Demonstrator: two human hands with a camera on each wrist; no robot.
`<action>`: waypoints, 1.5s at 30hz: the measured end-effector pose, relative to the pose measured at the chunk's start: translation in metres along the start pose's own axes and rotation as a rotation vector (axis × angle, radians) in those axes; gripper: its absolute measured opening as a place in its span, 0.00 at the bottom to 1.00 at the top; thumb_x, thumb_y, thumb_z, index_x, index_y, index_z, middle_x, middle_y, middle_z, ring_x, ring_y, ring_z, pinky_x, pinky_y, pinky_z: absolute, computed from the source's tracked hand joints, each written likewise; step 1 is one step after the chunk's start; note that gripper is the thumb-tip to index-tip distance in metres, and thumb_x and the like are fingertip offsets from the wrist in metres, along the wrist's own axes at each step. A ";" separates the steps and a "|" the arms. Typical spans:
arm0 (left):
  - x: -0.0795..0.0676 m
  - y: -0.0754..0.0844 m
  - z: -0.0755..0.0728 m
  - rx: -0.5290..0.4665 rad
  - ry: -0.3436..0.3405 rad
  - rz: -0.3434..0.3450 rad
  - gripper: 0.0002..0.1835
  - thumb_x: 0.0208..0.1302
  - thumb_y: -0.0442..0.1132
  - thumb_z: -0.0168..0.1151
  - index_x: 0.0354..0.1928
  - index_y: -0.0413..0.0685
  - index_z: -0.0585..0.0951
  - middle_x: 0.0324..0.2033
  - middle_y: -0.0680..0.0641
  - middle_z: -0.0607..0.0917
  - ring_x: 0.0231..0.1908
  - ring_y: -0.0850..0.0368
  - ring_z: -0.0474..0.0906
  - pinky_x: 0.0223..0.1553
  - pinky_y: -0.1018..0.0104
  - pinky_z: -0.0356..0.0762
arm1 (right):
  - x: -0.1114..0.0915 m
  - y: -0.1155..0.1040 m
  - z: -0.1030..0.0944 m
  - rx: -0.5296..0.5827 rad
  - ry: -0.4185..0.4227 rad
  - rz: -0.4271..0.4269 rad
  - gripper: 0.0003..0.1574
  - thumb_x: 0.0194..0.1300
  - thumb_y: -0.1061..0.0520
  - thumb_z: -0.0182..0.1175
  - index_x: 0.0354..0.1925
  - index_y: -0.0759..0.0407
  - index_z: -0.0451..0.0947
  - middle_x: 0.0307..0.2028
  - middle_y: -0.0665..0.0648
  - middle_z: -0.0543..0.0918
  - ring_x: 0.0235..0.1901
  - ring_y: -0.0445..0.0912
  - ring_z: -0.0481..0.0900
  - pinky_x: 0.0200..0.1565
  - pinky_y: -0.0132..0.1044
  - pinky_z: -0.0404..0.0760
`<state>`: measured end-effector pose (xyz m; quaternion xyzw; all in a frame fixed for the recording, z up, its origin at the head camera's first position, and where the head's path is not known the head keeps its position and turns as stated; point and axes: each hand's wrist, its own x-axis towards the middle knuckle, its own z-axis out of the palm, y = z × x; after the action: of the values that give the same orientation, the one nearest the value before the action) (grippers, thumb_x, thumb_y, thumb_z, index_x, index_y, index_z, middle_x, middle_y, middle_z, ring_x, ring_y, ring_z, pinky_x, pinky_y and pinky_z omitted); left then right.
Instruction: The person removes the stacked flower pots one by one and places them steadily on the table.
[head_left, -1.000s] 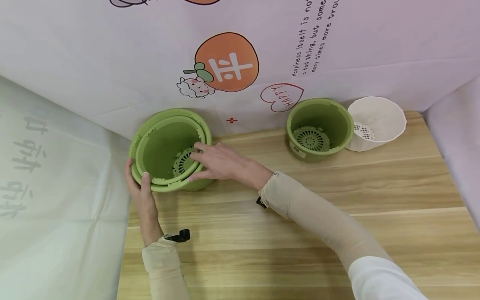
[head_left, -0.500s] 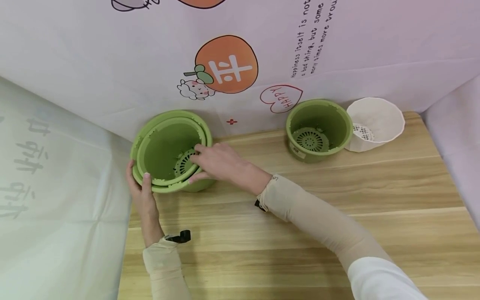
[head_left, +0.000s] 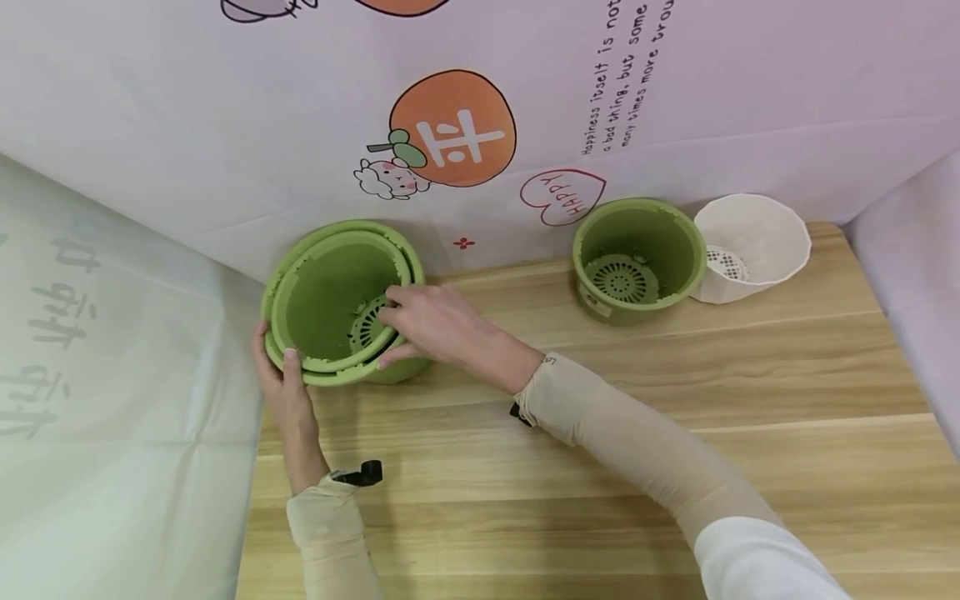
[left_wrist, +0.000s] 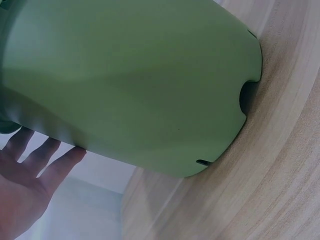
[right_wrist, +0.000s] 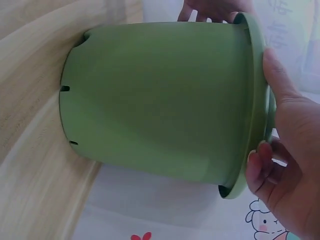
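Observation:
One green plastic flowerpot (head_left: 322, 300) sits nested inside a larger green flowerpot (head_left: 397, 372), both tilted toward me at the back left. My left hand (head_left: 288, 400) holds the outer pot's left rim, thumb on top and fingers along the outside. In the left wrist view its fingers touch the outer wall. At the right side of the rims is my right hand (head_left: 446, 325), bent fingers reaching over the inner rim and thumb at the outer one. The right wrist view shows this hand's fingers (right_wrist: 257, 162) curled at the rim. Slots show in the inner pot's base.
Another green flowerpot (head_left: 626, 283) stands at the back right, overlapping a white faceted pot (head_left: 761, 242) beside it. Both stand on the wooden table (head_left: 585, 467) near a printed cloth wall (head_left: 300, 108). A pale sheet (head_left: 112, 375) borders the left side.
Both hands keep their places on the nested pots, with only slight shifts of the pots and the fingers. The other pots have not moved.

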<state>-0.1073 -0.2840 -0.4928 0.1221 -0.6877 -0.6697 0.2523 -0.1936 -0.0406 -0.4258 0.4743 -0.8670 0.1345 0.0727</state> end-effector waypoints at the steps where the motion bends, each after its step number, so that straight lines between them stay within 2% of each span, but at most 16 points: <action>1: 0.000 0.000 0.000 -0.001 -0.001 0.006 0.30 0.71 0.40 0.53 0.73 0.53 0.63 0.71 0.47 0.63 0.67 0.42 0.63 0.67 0.54 0.68 | -0.001 0.001 0.001 0.015 0.007 -0.003 0.40 0.55 0.20 0.54 0.46 0.48 0.85 0.39 0.48 0.80 0.34 0.42 0.78 0.28 0.30 0.79; 6: -0.003 -0.003 -0.002 0.010 -0.003 0.037 0.36 0.68 0.58 0.60 0.73 0.53 0.63 0.73 0.47 0.62 0.68 0.45 0.63 0.66 0.61 0.69 | -0.003 0.004 0.005 0.113 0.020 0.017 0.38 0.56 0.25 0.61 0.47 0.52 0.83 0.43 0.51 0.80 0.40 0.44 0.77 0.43 0.33 0.81; 9: -0.003 -0.005 -0.003 0.026 0.000 0.035 0.40 0.65 0.63 0.60 0.73 0.54 0.63 0.73 0.47 0.62 0.68 0.45 0.63 0.66 0.61 0.69 | -0.005 0.005 0.008 0.141 0.045 0.027 0.37 0.56 0.26 0.63 0.48 0.52 0.84 0.44 0.51 0.81 0.41 0.45 0.77 0.45 0.33 0.79; 18: -0.005 -0.005 -0.001 0.047 -0.008 0.050 0.37 0.70 0.61 0.54 0.74 0.54 0.61 0.73 0.47 0.62 0.69 0.45 0.63 0.69 0.58 0.65 | -0.010 0.001 0.011 0.122 0.114 0.062 0.35 0.59 0.24 0.56 0.48 0.47 0.84 0.45 0.51 0.79 0.35 0.44 0.73 0.32 0.30 0.74; 23: -0.006 -0.005 0.000 0.031 -0.012 0.096 0.44 0.63 0.68 0.54 0.74 0.52 0.61 0.72 0.45 0.63 0.71 0.48 0.59 0.73 0.59 0.56 | -0.009 -0.002 0.008 0.152 0.132 0.087 0.33 0.61 0.25 0.55 0.48 0.45 0.82 0.45 0.51 0.77 0.35 0.46 0.72 0.26 0.30 0.73; 30: -0.006 -0.009 -0.001 0.018 -0.010 0.107 0.49 0.58 0.71 0.55 0.75 0.50 0.60 0.72 0.44 0.64 0.72 0.48 0.58 0.74 0.59 0.52 | -0.009 -0.005 0.005 0.180 0.159 0.090 0.31 0.61 0.26 0.57 0.48 0.45 0.83 0.46 0.51 0.77 0.39 0.47 0.72 0.28 0.29 0.74; 38: -0.004 -0.010 -0.001 -0.031 -0.023 0.108 0.47 0.61 0.69 0.56 0.75 0.50 0.60 0.71 0.43 0.65 0.71 0.46 0.60 0.73 0.58 0.55 | -0.010 -0.006 0.006 0.129 0.250 0.063 0.32 0.61 0.27 0.57 0.45 0.49 0.83 0.45 0.52 0.79 0.38 0.47 0.75 0.41 0.34 0.77; 40: -0.005 -0.011 -0.001 -0.045 -0.021 0.107 0.46 0.62 0.68 0.56 0.75 0.49 0.59 0.72 0.43 0.64 0.71 0.46 0.59 0.73 0.59 0.55 | -0.010 -0.007 0.005 0.108 0.269 0.066 0.31 0.61 0.27 0.58 0.44 0.50 0.83 0.45 0.53 0.80 0.38 0.47 0.76 0.42 0.35 0.79; 45: -0.005 -0.011 -0.001 -0.050 -0.015 0.112 0.46 0.63 0.66 0.56 0.76 0.48 0.58 0.73 0.43 0.63 0.72 0.47 0.56 0.74 0.60 0.52 | -0.012 -0.011 0.001 0.016 0.324 0.073 0.32 0.60 0.26 0.59 0.42 0.49 0.84 0.46 0.52 0.81 0.37 0.49 0.80 0.35 0.37 0.84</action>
<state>-0.1049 -0.2834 -0.5049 0.0722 -0.6785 -0.6723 0.2871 -0.1777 -0.0371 -0.4284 0.4150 -0.8596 0.2185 0.2029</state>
